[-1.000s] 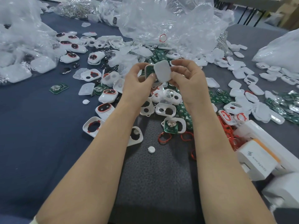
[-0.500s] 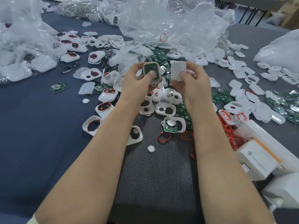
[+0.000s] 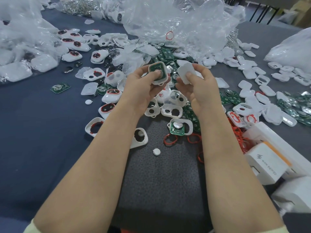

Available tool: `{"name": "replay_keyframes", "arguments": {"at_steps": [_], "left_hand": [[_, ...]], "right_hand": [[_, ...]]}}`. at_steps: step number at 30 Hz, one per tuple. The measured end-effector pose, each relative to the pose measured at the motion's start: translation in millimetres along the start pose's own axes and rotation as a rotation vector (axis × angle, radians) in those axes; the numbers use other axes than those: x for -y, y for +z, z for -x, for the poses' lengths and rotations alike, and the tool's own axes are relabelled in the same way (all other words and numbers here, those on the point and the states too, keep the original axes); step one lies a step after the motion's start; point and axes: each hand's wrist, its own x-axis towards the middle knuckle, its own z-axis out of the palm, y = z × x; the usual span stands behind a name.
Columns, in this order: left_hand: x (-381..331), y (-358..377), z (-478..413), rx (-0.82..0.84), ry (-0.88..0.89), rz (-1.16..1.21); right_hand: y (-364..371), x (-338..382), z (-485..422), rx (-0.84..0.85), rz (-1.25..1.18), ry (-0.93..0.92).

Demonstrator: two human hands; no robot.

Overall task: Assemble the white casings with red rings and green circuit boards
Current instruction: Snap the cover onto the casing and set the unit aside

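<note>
**Board seated, cover waiting to go on**

The left hand (image 3: 143,86) holds a white casing (image 3: 158,82) above the parts pile, open side turned up toward the camera, likely so the green circuit board (image 3: 155,67) inside it can be checked. Its fingers (image 3: 158,74) are clamped on the casing: the thumb presses on the board from above and the other fingers curl underneath.

Just beside it, not touching, the right hand (image 3: 196,89) pinches a white cover (image 3: 183,71), thumb on the near face and fingers behind. The cover is tilted toward the casing, which suggests it is being lined up to close the shell.

The step in hand looks like mating these two halves. Whether a red ring sits in this casing I cannot tell. Loose red rings (image 3: 170,140) lie on the surface (image 3: 33,132) below the forearms, well apart from both hands.
</note>
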Motion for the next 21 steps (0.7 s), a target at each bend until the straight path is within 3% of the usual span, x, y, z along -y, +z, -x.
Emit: {"name": "replay_keyframes", "arguments": {"at_steps": [8,14,21], "left_hand": [[-1.2,1.5,2.9,0.008,-0.022,-0.013],[-0.4,4.9,1.7,-0.037,-0.080,-0.079],[3.3,3.3,3.7,-0.022,0.051,-0.243]], "right_hand": [[1.2,-1.2,-1.2,-0.091,0.050,-0.071],[-0.9,4.1,2.1,0.026,0.042,-0.151],[-3.2,2.9,-0.5,-0.009,0.085,-0.167]]}}
